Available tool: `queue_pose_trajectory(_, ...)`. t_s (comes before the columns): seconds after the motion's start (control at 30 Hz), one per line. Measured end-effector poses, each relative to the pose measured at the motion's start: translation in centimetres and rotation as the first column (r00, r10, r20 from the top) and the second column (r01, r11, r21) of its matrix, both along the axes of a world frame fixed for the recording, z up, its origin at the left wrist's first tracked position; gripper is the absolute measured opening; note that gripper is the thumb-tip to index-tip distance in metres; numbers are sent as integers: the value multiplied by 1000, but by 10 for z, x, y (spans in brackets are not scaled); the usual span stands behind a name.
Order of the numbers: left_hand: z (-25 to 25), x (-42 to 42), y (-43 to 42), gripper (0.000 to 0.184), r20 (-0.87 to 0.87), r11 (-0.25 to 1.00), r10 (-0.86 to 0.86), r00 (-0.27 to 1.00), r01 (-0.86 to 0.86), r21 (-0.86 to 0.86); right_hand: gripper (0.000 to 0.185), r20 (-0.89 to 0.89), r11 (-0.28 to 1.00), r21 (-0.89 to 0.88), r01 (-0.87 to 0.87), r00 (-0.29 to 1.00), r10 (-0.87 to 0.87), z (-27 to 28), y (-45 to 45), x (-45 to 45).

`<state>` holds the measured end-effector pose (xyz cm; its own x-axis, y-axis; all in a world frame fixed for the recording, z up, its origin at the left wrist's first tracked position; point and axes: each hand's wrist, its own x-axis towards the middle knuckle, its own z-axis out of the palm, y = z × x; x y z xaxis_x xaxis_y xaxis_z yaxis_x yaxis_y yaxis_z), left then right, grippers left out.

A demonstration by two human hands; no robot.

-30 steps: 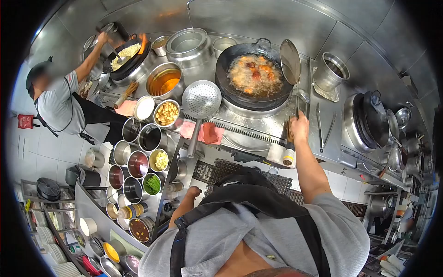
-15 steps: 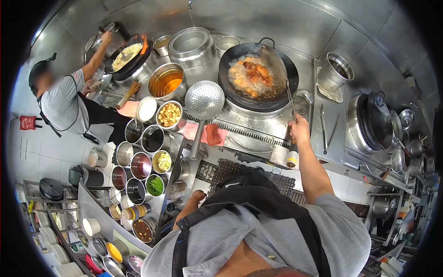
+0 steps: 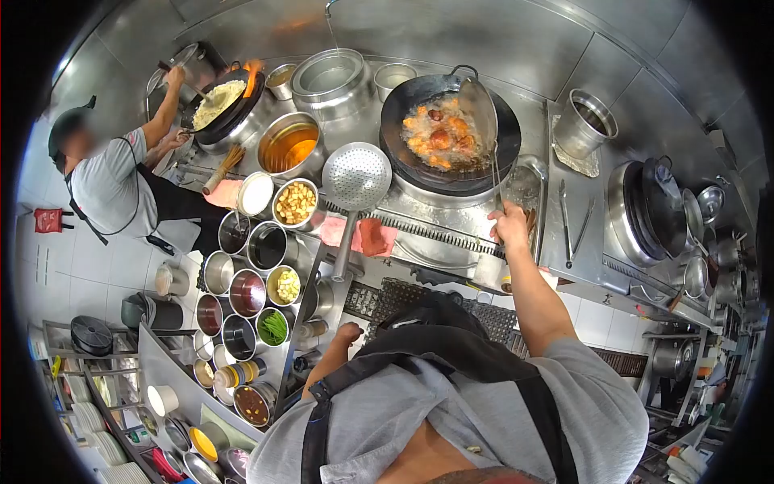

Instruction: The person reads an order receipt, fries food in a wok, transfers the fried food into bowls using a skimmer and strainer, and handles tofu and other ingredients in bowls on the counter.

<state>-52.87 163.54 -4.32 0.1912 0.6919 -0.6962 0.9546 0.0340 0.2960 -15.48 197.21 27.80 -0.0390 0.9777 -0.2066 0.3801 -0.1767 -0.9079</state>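
My right hand (image 3: 509, 226) is closed around the handle of a round mesh skimmer (image 3: 479, 117). The skimmer's head stands tilted against the right inside of a black wok (image 3: 506, 149). Browned, fried pieces of food (image 3: 441, 139) bubble in hot oil beside it, their exact kind unclear. My left hand (image 3: 348, 332) hangs low at my side, near the end of the pot rack, its fingers curled in with nothing visible in them. A perforated ladle (image 3: 357, 177) rests across the stove edge left of the wok.
Metal tongs (image 3: 565, 226) lie right of the wok, below a steel pot (image 3: 584, 125). A pot of orange liquid (image 3: 291, 147) and a bowl of diced food (image 3: 296, 203) stand left. A co-worker (image 3: 113, 173) stirs another wok (image 3: 230, 105) at far left.
My right hand has shifted slightly left and up with the skimmer, whose head has moved a little. The fried pieces have shifted in the oil. The co-worker's hands have moved at the other wok.
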Motion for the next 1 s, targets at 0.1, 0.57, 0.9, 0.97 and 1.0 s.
queue_pose_trajectory(0.1, 6, 6, 6, 29, -27, 991, -136, 990, 136, 0, 12, 19, 999, -13, -49, 999, 49, -6, 9, -1)
queue_pose_trajectory(0.57, 19, -7, -23, 29, -11, 985, 101, 995, -102, -142, 39, 571, 900, 383, -210, 819, -52, -14, 10, 17)
queue_pose_trajectory(0.9, 4, 0, -24, 27, -14, 987, 74, 997, -75, -145, 38, 487, 909, 407, -83, 862, -139, 18, -18, 7)
queue_pose_trajectory(0.97, 5, 3, -17, 26, -37, 993, -15, 999, 11, -116, 41, 443, 914, 402, -58, 885, -139, 8, -33, 11)
queue_pose_trajectory(1.0, 6, 4, -16, 26, -52, 996, -45, 998, 40, -82, 42, 403, 951, 303, -60, 912, -71, 5, -38, 13)
